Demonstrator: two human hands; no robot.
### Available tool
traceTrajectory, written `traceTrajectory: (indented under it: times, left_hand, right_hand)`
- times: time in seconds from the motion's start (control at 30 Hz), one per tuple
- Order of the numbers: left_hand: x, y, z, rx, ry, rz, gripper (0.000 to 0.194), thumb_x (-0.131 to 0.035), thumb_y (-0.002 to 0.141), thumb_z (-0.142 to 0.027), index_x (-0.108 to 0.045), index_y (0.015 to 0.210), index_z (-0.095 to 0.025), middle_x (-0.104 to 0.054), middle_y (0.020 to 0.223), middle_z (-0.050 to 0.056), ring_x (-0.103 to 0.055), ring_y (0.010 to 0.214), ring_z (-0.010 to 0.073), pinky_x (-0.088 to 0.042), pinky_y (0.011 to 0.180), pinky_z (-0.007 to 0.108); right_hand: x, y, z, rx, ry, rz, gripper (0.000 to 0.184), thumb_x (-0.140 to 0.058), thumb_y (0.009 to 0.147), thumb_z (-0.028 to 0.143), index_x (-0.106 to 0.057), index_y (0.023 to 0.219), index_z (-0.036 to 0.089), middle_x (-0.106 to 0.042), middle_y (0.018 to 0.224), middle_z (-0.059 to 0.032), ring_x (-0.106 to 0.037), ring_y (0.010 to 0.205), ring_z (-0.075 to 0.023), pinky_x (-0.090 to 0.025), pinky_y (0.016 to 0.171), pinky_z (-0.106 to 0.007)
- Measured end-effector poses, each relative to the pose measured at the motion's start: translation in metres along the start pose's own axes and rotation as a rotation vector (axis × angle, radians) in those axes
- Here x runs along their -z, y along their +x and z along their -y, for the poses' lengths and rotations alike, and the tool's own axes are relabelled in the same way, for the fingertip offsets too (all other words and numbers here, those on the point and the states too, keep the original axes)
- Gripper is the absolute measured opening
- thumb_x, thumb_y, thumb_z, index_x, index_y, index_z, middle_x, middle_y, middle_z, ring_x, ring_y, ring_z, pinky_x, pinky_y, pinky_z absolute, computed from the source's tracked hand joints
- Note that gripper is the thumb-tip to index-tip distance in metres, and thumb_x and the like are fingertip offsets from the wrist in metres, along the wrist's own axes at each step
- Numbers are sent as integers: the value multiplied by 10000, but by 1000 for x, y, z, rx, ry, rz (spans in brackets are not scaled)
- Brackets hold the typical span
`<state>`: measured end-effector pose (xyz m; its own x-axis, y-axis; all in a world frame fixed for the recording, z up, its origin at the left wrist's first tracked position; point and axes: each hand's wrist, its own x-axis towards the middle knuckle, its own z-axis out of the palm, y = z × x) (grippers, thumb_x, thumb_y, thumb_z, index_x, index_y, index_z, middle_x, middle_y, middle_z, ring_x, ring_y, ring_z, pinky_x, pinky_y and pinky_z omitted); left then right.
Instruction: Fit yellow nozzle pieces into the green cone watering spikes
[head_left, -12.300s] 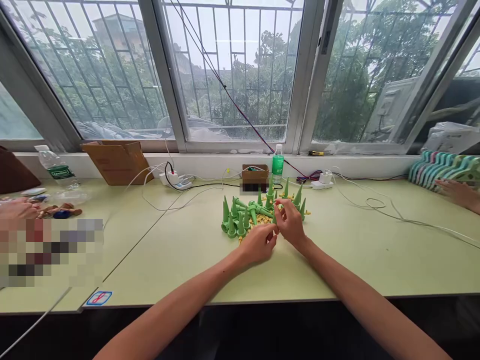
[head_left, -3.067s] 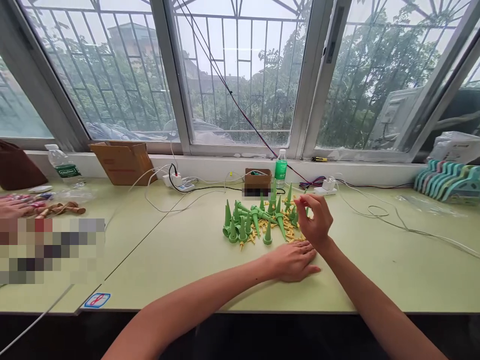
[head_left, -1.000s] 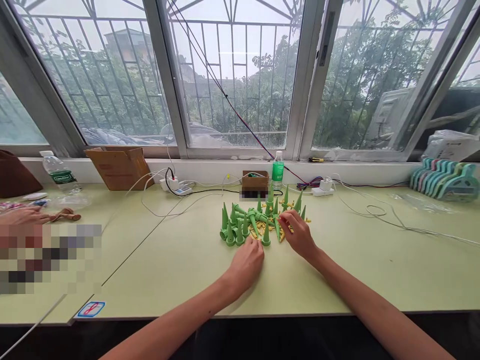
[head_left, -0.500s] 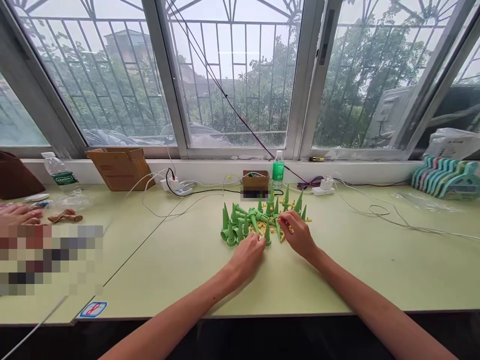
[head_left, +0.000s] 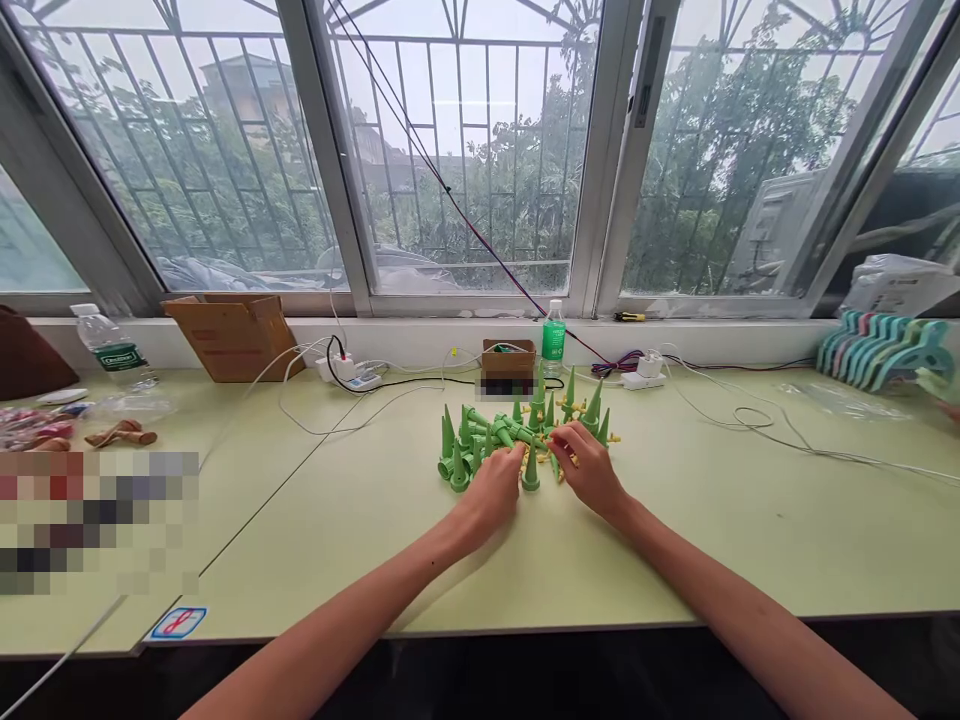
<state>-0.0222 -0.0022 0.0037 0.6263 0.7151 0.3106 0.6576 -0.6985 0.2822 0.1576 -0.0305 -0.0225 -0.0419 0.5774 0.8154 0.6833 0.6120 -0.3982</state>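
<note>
Green cone between my left hand and right hand: tip up, axis vertical. Can't tell either grip.

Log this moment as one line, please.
left hand: at green cones, grip unclear | right hand: by yellow pieces, grip unclear | green-labelled bottle: upright behind cones
</note>
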Motion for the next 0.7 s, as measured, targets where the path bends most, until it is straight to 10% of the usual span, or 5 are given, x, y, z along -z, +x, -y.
traceTrajectory:
  times: [0.33,0.7]
  left_hand:
    - [0,5,-11,2,-310,-338,206,-303,905,-91,-490,894,-178,-550,774,19,-530,666,143,-412,639,255]
    - [-10,-8,-13,-37,-390,-393,101,-419,892,-233,-508,875,-188,-585,812,2,-454,517,85,-378,553,220]
  right_hand:
    - [-2,0,1,-55,4,3,120,-453,961,176,-560,917,206,-556,862,-47,-552,755,-169,-483,648,-282]
    - [-1,4,7,-92,31,-26,105,-459,941,165,-557,932,200,-559,865,-55,-559,756,-172,-505,638,-281]
